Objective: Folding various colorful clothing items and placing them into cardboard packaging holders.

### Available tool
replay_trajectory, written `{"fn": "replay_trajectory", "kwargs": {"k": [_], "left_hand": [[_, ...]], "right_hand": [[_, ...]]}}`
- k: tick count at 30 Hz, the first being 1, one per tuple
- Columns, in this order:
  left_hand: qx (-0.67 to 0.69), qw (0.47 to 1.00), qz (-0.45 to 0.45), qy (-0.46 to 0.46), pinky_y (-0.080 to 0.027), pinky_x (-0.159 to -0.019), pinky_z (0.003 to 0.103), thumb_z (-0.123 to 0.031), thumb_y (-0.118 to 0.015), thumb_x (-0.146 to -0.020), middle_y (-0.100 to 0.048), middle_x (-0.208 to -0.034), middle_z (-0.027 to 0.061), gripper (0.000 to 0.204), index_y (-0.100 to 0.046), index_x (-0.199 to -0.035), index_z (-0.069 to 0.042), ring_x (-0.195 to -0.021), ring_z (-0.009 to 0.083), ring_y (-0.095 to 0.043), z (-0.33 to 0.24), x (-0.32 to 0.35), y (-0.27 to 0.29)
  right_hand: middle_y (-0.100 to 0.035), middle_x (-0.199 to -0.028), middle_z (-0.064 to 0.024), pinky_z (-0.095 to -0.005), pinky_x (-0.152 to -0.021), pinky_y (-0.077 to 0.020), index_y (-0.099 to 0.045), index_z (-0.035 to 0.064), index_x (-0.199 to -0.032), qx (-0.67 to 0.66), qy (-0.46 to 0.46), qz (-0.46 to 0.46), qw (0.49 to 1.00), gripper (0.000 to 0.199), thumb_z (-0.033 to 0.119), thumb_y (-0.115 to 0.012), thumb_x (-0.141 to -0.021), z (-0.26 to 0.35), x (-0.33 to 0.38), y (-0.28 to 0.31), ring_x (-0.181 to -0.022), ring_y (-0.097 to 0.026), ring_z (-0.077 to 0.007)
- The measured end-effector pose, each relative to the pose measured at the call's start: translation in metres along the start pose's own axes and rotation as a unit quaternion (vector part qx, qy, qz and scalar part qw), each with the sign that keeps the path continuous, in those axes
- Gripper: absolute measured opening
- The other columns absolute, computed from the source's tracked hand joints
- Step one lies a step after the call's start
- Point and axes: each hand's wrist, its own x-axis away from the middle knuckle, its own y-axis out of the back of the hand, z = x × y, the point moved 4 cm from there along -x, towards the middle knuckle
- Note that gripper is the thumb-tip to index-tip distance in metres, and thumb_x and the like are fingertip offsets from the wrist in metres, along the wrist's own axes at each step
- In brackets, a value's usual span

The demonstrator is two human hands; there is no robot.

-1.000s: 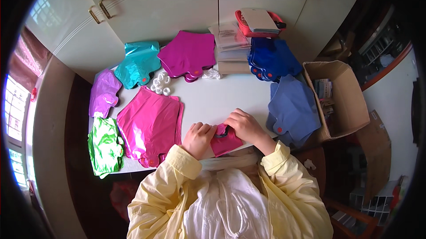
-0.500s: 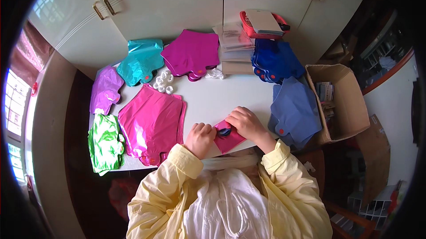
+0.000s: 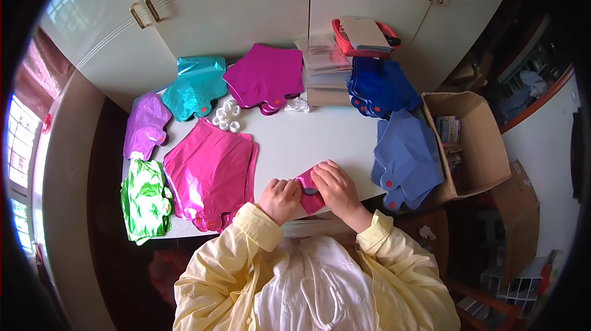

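Observation:
In front of me at the table's near edge lies a bright pink foil piece (image 3: 313,203), folded small, with a dark patch showing between my hands. My left hand (image 3: 281,200) is closed at its left edge, fingers curled in. From the right, my right hand (image 3: 335,188) grips the folded part, its fingers together over the top; its thumb is mostly hidden. Left of my hands is a stack of large pink foil pieces (image 3: 209,168). To the right lie slate-blue pieces (image 3: 409,152) with red dots, a lower one poking out past the table edge.
Around the table lie green (image 3: 145,199), lilac (image 3: 146,125), teal (image 3: 196,85), magenta (image 3: 265,75) and dark blue (image 3: 385,85) pieces. White rolls (image 3: 226,115), clear bags (image 3: 329,63) and a red basket (image 3: 338,31) sit behind. A cardboard box (image 3: 483,146) stands right.
My right hand has shifted slightly down and its fingers now cover more of the pink piece, which looks narrower. A second red dot now shows on the slate-blue pieces.

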Motion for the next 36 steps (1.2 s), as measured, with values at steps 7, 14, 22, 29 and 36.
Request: {"fn": "replay_trajectory", "kwargs": {"k": [7,14,22,29,36], "left_hand": [[-0.051,0.998,-0.01,-0.027,-0.044,-0.061,0.028,-0.007,-0.06,-0.072,-0.054,-0.076,0.0018,0.017,-0.064,-0.087,-0.001,-0.068,0.0133,-0.055,0.001,0.009,-0.003],[-0.012,1.0,0.015,-0.018,-0.044,-0.064,0.03,-0.01,-0.058,-0.066,-0.056,-0.087,0.003,0.021,-0.063,-0.085,-0.003,-0.074,0.0142,-0.056,0.001,0.01,0.003],[0.002,0.999,0.032,0.032,-0.044,-0.074,0.037,-0.019,-0.063,-0.073,-0.063,-0.104,0.0095,0.034,-0.063,-0.101,0.0,-0.094,0.0214,-0.059,-0.004,-0.003,0.018],[0.098,0.985,0.097,0.106,-0.032,-0.106,0.05,-0.032,-0.061,-0.083,-0.046,-0.132,0.0289,0.066,-0.041,-0.131,0.01,-0.128,0.0411,-0.041,-0.027,-0.002,-0.009],[0.086,0.986,0.1,0.106,-0.031,-0.107,0.05,-0.024,-0.054,-0.086,-0.041,-0.136,0.0295,0.061,-0.037,-0.134,0.009,-0.129,0.0417,-0.039,-0.033,0.003,-0.018]], "right_hand": [[-0.062,-0.088,-0.0108,-0.0406,-0.092,-0.0502,-0.064,-0.0002,-0.091,-0.01,-0.013,-0.007,1.0,0.015,0.003,-0.058,-0.078,0.0,0.006,-0.007,-0.095,-0.064,-0.0275],[-0.064,-0.097,-0.0142,-0.0364,-0.082,-0.0537,-0.065,-0.0009,-0.092,-0.056,-0.054,0.033,0.996,0.018,0.001,-0.059,-0.075,-0.004,0.006,-0.007,-0.099,-0.062,-0.0323],[-0.054,-0.123,-0.0165,-0.0419,-0.101,-0.0422,-0.062,-0.0026,-0.099,-0.142,-0.082,0.047,0.985,0.026,0.002,-0.059,-0.074,-0.007,0.011,0.005,-0.11,-0.056,-0.033],[-0.049,-0.13,-0.0203,-0.0502,-0.109,-0.0291,-0.056,-0.0036,-0.107,-0.108,-0.062,0.066,0.99,0.029,0.007,-0.055,-0.079,-0.006,0.019,-0.008,-0.124,-0.045,-0.0363],[-0.046,-0.132,-0.0237,-0.052,-0.109,-0.027,-0.055,-0.0034,-0.106,-0.098,-0.057,0.086,0.99,0.026,0.007,-0.052,-0.083,-0.01,0.017,-0.003,-0.127,-0.041,-0.0383]]}}
